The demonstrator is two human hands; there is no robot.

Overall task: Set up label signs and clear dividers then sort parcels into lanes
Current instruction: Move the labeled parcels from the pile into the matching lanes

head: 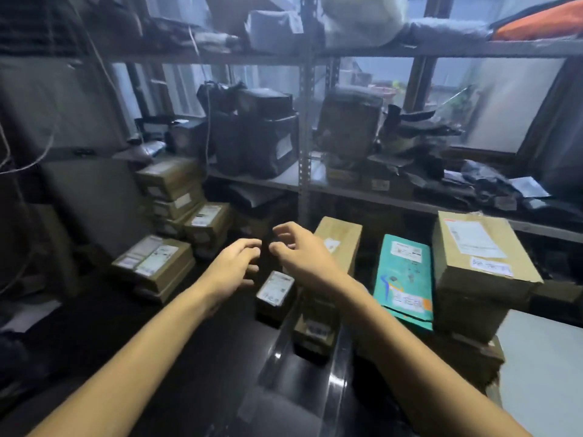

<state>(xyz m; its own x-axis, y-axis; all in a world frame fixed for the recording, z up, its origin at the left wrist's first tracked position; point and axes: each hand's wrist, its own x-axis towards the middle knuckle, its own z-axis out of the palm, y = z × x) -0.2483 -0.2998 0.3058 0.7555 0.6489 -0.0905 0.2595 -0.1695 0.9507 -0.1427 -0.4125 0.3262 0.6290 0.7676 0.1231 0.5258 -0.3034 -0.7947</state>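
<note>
**boxrat:** ok, where are we at? Far left there's a low stack of flat brown boxes (151,263), with more boxes piled behind (176,190). The left hand (233,266) hovers in the middle, fingers relaxed, holding nothing.

**lane_nerd:** yep, and the right hand (303,250) is just beside it, fingers loosely curled, also empty. Both hang over the small white-labelled box (274,290), not touching it as far as I can tell. My guess is that's the next parcel to get grabbed.

**boxrat:** what worries me is the tall brown box (339,238) right behind that right wrist. It looks stood on end (hard to be sure), so a careless lift could knock it over.

**lane_nerd:** same with the teal mailer (403,279). It looks tilted, just beside the big carton (479,257) on the right. Bump either and it probably slides out of place.

**boxrat:** also it's dim. I can't spot any label signs, and those glossy strips (334,383) near the bottom might be dividers, can't say. Misreading a label and picking the wrong lane seems the likeliest slip.
</note>
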